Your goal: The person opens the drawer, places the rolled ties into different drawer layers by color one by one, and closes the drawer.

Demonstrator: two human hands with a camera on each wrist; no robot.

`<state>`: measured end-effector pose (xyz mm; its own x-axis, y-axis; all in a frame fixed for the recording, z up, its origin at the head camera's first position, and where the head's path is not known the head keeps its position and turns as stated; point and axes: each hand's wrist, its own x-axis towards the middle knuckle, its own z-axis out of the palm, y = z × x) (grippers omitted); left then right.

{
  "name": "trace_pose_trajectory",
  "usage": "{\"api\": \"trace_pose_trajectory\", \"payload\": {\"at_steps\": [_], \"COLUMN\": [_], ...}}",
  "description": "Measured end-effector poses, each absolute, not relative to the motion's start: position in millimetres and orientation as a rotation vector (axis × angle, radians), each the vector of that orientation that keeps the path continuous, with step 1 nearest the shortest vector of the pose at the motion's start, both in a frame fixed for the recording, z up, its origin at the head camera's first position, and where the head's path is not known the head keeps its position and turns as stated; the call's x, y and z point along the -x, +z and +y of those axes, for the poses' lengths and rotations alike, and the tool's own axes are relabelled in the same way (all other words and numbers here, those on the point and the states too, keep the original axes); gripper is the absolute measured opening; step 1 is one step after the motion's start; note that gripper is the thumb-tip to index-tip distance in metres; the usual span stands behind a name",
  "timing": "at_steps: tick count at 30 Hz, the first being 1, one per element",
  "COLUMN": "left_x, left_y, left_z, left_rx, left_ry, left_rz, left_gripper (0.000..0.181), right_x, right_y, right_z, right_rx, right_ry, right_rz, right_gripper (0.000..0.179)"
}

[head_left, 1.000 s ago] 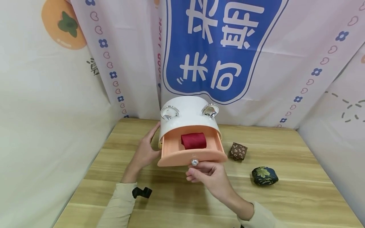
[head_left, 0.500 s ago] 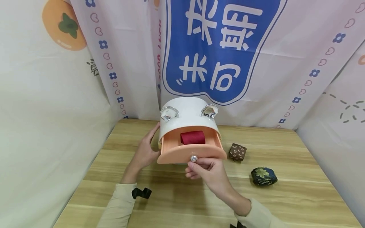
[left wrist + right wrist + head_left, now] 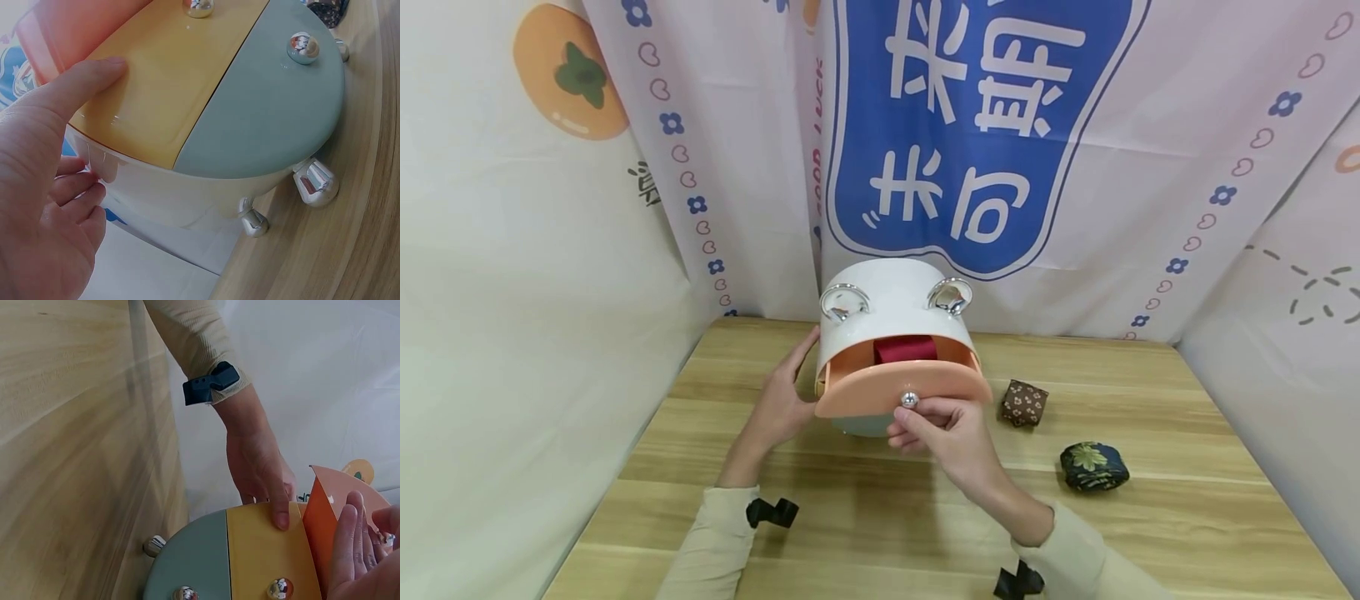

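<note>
A small white drawer cabinet [image 3: 880,287] with two silver ears stands on the table. Its peach top drawer [image 3: 857,390] is partly out, and a rolled red cloth [image 3: 906,348] inside shows above the front. My right hand [image 3: 961,450] pinches the silver knob [image 3: 909,401] of that drawer between thumb and fingers. At the cabinet's left side my left hand [image 3: 778,408] holds the body. In the left wrist view, its thumb lies on the yellow drawer front [image 3: 169,81] and its other fingers touch the white side. Below the yellow one is a grey-green drawer front [image 3: 262,119].
Right of the cabinet lies a brown patterned roll of fabric [image 3: 1024,403]. Nearer the front is a dark roll with a yellow-green leaf pattern [image 3: 1093,466]. A printed curtain [image 3: 760,167] hangs behind the wooden table [image 3: 865,533].
My right hand has pushed the peach drawer inward, away from me, so less of the red cloth shows and the lower front comes into view. The left hand keeps its place.
</note>
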<state>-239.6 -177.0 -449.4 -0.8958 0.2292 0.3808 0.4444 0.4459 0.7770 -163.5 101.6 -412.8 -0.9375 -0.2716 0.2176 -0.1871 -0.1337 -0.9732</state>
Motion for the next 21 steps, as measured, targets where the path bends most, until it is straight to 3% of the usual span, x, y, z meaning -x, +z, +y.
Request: {"api": "trace_pose_trajectory", "payload": {"at_steps": [21], "left_x": [239], "left_y": [-449], "left_z": [-174], "left_rx": [0.523], "left_ry": [-1.431], "left_rz": [-2.480], "left_gripper": [0.108], "right_x": [191], "right_y": [-413], "right_z": [95], "right_rx": [0.510], "right_ry": [-2.280], "right_rz": [2.094], "right_gripper": [0.029]}}
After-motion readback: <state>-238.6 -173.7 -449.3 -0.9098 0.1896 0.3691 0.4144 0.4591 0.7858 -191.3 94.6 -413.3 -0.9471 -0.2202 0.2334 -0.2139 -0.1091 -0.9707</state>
